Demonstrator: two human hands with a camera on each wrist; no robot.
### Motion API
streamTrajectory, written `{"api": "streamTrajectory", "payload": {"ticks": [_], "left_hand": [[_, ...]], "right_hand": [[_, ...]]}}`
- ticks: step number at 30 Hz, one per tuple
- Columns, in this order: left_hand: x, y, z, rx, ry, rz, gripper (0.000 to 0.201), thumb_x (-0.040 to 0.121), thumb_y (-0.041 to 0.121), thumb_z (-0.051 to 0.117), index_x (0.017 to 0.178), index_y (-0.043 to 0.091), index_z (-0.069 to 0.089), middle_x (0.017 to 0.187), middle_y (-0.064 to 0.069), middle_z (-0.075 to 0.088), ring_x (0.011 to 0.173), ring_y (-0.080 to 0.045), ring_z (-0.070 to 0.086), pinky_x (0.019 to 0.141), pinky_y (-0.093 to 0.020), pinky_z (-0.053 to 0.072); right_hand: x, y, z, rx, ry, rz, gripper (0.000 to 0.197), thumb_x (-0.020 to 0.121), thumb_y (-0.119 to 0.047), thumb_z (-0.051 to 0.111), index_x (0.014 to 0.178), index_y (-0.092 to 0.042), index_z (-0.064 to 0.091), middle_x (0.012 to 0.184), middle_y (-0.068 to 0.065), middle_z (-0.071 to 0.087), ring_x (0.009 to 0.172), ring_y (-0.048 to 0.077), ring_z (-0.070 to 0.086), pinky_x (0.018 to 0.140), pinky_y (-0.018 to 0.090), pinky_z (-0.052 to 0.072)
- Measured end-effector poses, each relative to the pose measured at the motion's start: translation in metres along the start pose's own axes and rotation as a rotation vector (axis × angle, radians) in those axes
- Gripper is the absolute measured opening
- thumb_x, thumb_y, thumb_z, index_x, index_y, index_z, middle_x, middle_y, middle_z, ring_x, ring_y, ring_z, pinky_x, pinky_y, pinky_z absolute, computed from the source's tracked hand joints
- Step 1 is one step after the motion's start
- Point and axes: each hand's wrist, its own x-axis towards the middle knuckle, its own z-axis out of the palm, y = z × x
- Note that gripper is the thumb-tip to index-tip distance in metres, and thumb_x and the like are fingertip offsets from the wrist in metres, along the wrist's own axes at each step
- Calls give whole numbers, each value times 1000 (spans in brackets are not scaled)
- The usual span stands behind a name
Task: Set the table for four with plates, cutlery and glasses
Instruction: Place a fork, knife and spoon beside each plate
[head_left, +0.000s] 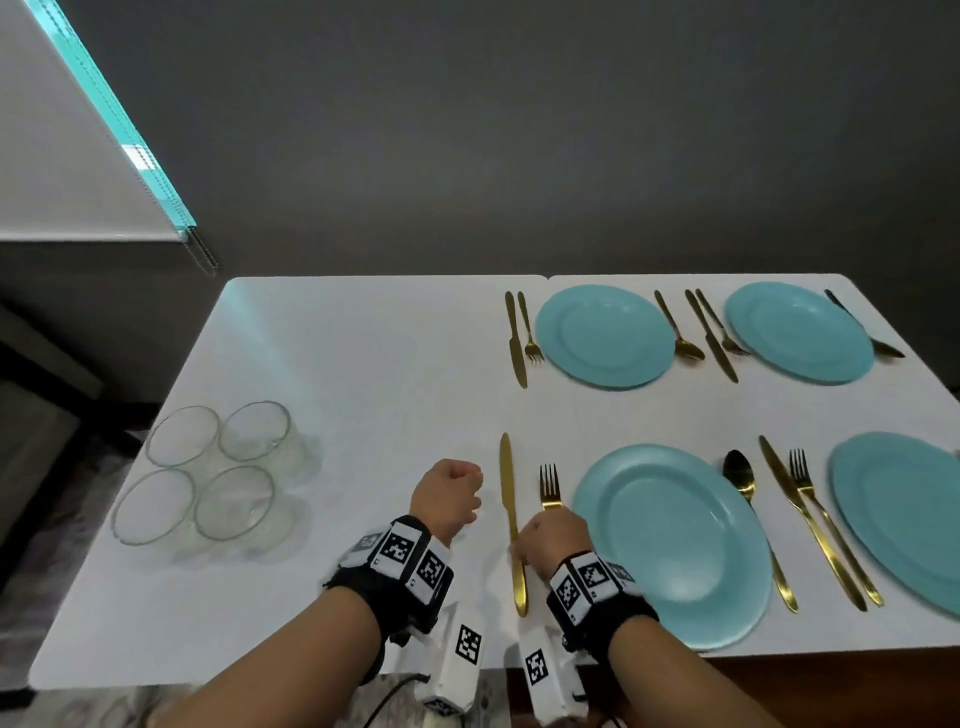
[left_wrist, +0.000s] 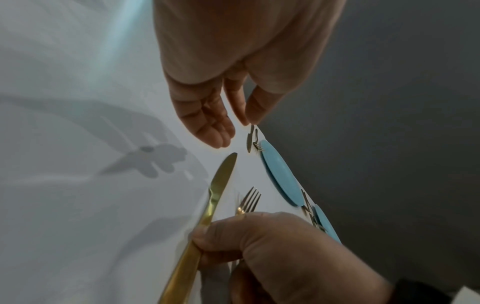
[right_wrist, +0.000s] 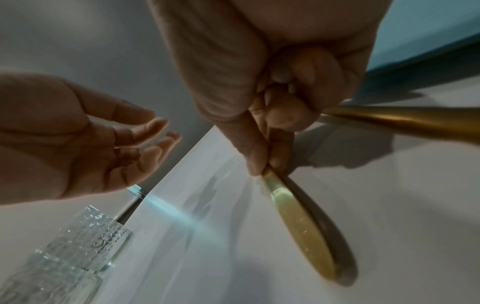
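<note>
My right hand (head_left: 545, 535) pinches the middle of a gold knife (head_left: 511, 519) between thumb and forefinger, as the right wrist view shows at my right hand (right_wrist: 262, 170). The knife (right_wrist: 298, 226) points away from me, low over the white table (head_left: 363, 364), left of a gold fork (head_left: 550, 486) and the near blue plate (head_left: 670, 545). My left hand (head_left: 462, 488) hovers just left of the knife tip with its fingers (left_wrist: 213, 131) loosely curled and holding nothing. Several clear glasses (head_left: 208, 473) stand grouped at the left.
Two far blue plates (head_left: 605, 335) (head_left: 800, 332) and a near right plate (head_left: 904, 519) each have gold cutlery beside them. A spoon (head_left: 743, 483) lies right of the near plate. The table's front edge (head_left: 208, 680) is close to my forearms. A dark wall stands behind.
</note>
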Motion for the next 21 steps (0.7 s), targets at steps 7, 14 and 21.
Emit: {"api": "streamTrajectory", "payload": {"ticks": [7, 14, 21], "left_hand": [[-4, -2, -2, 3, -32, 10, 28, 90, 3, 42, 67, 20, 41, 76, -3, 39, 61, -17, 37, 54, -23, 32], [-9, -10, 3, 14, -15, -2, 10, 90, 8, 47, 85, 12, 53, 78, 0, 50, 69, -18, 48, 58, -23, 42], [-10, -14, 9, 38, -11, -4, 13, 90, 11, 48, 80, 17, 53, 80, 0, 53, 72, -17, 52, 61, -24, 46]], "right_hand": [[4, 4, -4, -77, 42, 59, 37, 79, -38, 71, 102, -9, 70, 108, 4, 69, 98, 18, 66, 73, 22, 50], [0, 24, -3, -83, 55, 65, 39, 78, -40, 71, 101, -8, 71, 102, 4, 72, 93, 18, 68, 84, 27, 56], [-4, 41, 1, 8, 57, 102, 33, 75, -35, 75, 94, -8, 72, 94, 5, 73, 86, 18, 69, 78, 27, 57]]}}
